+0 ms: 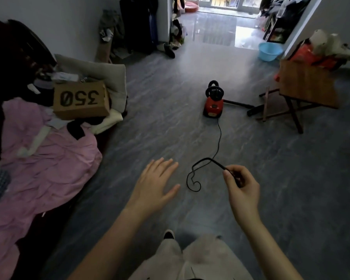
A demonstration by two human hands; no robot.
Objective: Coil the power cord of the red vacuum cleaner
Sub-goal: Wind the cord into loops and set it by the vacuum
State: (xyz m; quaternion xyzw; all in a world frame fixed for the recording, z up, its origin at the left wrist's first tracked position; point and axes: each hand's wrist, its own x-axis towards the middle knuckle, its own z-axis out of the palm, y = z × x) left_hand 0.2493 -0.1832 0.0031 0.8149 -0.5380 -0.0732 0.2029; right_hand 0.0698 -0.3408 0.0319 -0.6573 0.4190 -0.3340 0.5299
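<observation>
The red vacuum cleaner (213, 104) stands on the grey floor ahead, black handle on top. Its thin black power cord (219, 138) runs from the vacuum's front toward me, bends into a loose loop near the floor and rises into my right hand (241, 188). That hand pinches the cord between thumb and fingers, held up at the right of centre. My left hand (155, 186) hovers flat to the left of the loop, fingers spread, palm down, touching nothing.
A bed with pink bedding (45, 158) and a cardboard shoebox (81, 101) fills the left. A folding wooden table (307, 87) with bags stands at the right, a black hose (238, 103) beside the vacuum. A blue basin (269, 51) sits farther back.
</observation>
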